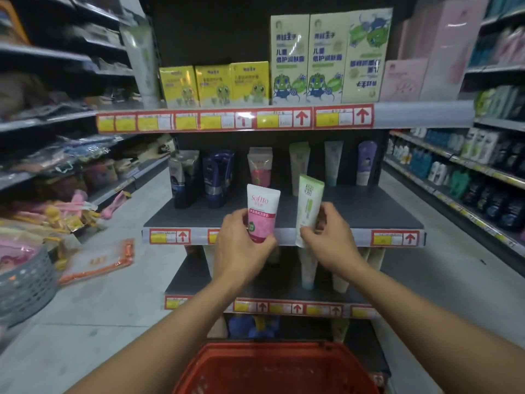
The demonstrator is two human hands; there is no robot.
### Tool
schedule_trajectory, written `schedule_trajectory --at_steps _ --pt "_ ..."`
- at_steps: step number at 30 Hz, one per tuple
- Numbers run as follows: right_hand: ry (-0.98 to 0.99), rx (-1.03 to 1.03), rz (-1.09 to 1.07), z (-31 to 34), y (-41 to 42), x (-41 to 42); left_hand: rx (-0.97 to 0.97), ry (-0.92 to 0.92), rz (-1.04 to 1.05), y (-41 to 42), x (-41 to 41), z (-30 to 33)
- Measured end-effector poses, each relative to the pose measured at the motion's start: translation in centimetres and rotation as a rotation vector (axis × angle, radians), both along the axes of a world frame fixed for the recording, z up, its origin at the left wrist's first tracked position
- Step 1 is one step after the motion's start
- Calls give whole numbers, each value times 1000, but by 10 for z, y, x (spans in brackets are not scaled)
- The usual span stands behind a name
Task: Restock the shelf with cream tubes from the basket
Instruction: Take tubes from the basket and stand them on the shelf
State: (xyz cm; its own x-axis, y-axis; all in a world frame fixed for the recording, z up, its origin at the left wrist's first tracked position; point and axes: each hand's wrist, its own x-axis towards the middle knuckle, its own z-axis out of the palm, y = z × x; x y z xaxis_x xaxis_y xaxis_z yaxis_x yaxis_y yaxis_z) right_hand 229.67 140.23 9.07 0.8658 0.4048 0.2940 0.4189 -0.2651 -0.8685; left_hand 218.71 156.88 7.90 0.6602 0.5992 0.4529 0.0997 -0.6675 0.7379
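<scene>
Head view: left hand (241,245) grasps pink Softto tube (261,213); right hand (331,237) grasps green-white tube (308,209), both upright at dark shelf (369,211) front edge; red basket (227,362) below.

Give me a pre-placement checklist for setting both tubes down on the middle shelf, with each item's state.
1. Left hand grip on the pink tube: ok, fingers wrapped around its lower half.
2. Right hand grip on the green tube: ok, though only near its bottom end.
3. Matching rows behind: ok, pink shelf tube and pale green shelf tube stand at the back.
4. Bare space on middle shelf in front: ok.
5. Tubes upright: not ok, both tilted slightly.
6. Stock left in red basket: cannot tell.
</scene>
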Motion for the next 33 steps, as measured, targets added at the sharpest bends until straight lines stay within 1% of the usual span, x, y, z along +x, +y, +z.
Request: schedule_trajectory --at_steps 5,10,17,20,24,28,33 --pt "-24 16 -2 20 14 29 56 -40 12 16 31 20" --pt "-33 24 -22 21 28 56 68 -48 36 31 64 28" --pt "-46 -11 -52 1 44 80 40 4 53 49 89 9" --pt "-71 -24 -54 -6 47 84 26 -7 54 54 90 0" --pt "-117 -107 -93 -8 51 87 23 13 54 53 92 -2" --pt "-213 -285 -173 -13 53 93 69 74 110 54 96 -3" --pt "-192 -380 -196 -7 59 111 67 167 136 61 110 4"
